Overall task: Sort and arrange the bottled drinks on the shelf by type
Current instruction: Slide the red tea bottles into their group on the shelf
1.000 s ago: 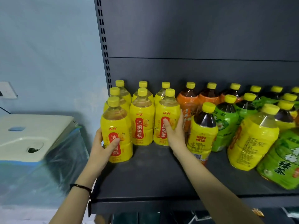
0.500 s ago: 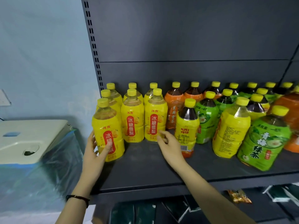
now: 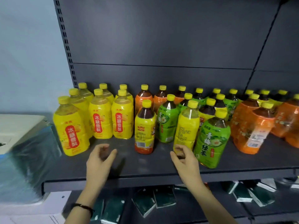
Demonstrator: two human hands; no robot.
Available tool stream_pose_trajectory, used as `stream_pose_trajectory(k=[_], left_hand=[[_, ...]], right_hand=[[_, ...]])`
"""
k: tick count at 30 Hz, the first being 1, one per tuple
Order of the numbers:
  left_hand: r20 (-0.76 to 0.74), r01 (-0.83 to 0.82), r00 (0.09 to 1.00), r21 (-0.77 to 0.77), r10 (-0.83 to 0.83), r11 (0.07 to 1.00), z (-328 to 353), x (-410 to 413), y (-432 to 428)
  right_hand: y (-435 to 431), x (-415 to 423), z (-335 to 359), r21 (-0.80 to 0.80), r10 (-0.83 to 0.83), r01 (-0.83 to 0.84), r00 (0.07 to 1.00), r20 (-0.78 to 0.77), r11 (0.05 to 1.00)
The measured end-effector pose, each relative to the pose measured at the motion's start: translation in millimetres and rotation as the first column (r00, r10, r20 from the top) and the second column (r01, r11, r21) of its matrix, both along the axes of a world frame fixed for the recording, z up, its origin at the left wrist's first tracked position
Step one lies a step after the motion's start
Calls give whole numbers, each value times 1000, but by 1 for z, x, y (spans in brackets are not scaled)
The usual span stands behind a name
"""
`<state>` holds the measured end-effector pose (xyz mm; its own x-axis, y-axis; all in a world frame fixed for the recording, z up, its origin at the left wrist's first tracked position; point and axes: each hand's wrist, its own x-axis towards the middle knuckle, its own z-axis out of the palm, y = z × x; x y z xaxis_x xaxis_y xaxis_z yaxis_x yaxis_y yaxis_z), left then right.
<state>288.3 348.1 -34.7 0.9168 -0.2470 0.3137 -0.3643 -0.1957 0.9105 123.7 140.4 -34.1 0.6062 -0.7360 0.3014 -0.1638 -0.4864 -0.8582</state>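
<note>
Several yellow pear-drink bottles [image 3: 100, 120] stand grouped at the shelf's left end, one [image 3: 71, 128] out in front. A yellow-labelled dark tea bottle [image 3: 144, 129] stands mid-shelf. Right of it stand a green tea bottle [image 3: 166, 120], a turned yellow bottle [image 3: 187, 126] and a big green tea bottle [image 3: 212, 138]. Orange-labelled bottles [image 3: 252, 128] fill the right and the back row. My left hand [image 3: 101, 160] hovers empty over the shelf front, fingers curled loosely. My right hand [image 3: 183, 157] sits just before the turned yellow bottle's base, fingers apart, holding nothing.
The dark metal shelf [image 3: 145, 164] has bare surface along its front edge. A white appliance wrapped in plastic [image 3: 19, 130] stands left of the shelf. Dark green packets [image 3: 155, 199] lie on the lower shelf.
My left hand let go of the front yellow pear-drink bottle and moved right. My right hand moved from the yellow group across to the turned yellow bottle. The view shifted right.
</note>
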Motion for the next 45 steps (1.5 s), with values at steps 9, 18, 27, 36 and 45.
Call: stream_pose_trajectory(k=[9,18,27,36,45], left_hand=[[-10,164,986,-24,-164,986,31,-30,-99],[-31,158,986,-134,-164,978,28,-6,-135],[-58,180,982,30,-178,983,20,34,-136],[-86,397,911,-82,-403,914,6,10,-122],[-95,398,903,-180,-419,900,-1,-5,-131]], right_hand=[[-51,-8,4,57,-113,111,993,33,992],[-75,32,9,168,-123,118,992,23,979],[-91,33,3,211,-148,137,988,39,968],[-92,6,5,355,286,-281,957,39,891],[-86,1,3,278,197,-228,971,134,933]])
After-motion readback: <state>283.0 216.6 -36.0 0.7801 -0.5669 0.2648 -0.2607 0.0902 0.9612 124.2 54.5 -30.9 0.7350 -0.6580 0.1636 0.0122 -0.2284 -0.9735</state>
